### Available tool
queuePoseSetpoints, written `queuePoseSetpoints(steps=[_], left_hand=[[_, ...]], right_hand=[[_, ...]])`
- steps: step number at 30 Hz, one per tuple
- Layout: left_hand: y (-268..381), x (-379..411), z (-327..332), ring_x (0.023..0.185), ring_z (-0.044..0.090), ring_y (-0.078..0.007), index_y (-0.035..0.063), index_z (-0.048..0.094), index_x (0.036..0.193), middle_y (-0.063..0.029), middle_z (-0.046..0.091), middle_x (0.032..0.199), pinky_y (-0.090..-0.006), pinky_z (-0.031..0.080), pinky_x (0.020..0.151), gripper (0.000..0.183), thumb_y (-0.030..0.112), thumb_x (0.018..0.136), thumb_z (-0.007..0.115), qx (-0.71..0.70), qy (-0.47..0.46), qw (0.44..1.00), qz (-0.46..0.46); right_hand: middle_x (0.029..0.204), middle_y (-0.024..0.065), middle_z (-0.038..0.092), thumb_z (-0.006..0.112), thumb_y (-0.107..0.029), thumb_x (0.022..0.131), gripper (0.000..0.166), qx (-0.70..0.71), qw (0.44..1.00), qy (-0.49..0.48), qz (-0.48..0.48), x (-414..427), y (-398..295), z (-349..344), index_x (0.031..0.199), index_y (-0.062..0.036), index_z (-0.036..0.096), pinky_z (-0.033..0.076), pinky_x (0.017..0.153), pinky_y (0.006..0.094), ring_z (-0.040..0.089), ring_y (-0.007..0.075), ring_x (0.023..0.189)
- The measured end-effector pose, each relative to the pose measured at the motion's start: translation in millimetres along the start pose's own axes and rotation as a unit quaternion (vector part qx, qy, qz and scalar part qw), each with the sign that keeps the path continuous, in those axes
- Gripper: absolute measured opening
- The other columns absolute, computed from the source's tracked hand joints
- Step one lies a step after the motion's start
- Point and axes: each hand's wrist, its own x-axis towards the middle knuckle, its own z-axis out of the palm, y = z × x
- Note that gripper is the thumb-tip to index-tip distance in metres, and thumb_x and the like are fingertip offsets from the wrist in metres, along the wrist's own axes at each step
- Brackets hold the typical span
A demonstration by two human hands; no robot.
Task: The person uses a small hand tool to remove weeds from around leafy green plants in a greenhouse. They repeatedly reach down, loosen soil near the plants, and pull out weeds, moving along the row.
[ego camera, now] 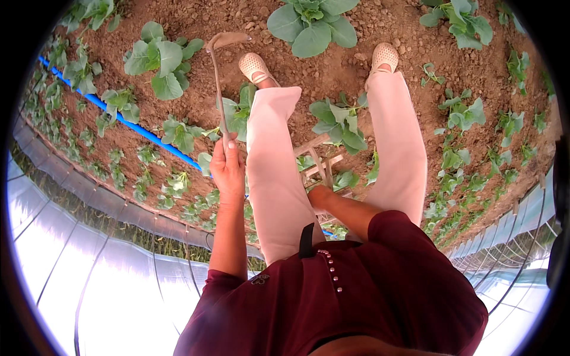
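My left hand [227,164] is closed around the lower end of a long, thin handle. This belongs to a hand hoe [218,80], whose soil-coloured, curved blade lies above the soil, left of my shoe. Between my legs, my right hand [319,197] reaches down at a small wooden stool or frame [317,162]; its fingers are partly hidden, so its grip is unclear. Broad-leaved, cabbage-like plants stand around my feet, one large plant [311,26] ahead between the shoes and another [340,120] between my legs.
A blue hose or pipe [142,131] runs diagonally through the plants at left. Several rows of young plants [463,113] grow at right. One leafy plant [238,111] touches my left trouser leg. Plastic greenhouse sheeting [111,285] with ribs borders the bed.
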Motion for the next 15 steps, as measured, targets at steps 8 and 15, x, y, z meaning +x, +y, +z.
queuePoseSetpoints(steps=[8,15], left_hand=[[-4,110,76,0.044,0.034,-0.0013,0.0049,0.060,0.116,0.0053,0.042,0.062,-0.0184,0.026,0.038,0.033,0.032,0.101,0.051,-0.070,-0.133,0.988,-0.043],[-19,147,66,0.044,0.034,-0.0021,0.0064,0.061,0.118,0.0048,0.043,0.064,-0.0183,0.027,0.039,0.033,0.033,0.101,0.050,-0.056,-0.152,0.983,-0.083]], right_hand=[[0.088,0.0138,0.072,0.061,-0.015,0.077,0.019,0.018,0.998,0.058,-0.007,83,13,-67,0.086,-0.0041,0.074,0.056,0.072,0.0430,0.070,0.0314,0.082],[0.083,0.0130,0.071,0.065,-0.023,0.076,0.017,0.029,0.988,0.133,0.072,129,56,-79,0.080,-0.0080,0.073,0.055,0.070,0.0433,0.070,0.0314,0.080]])
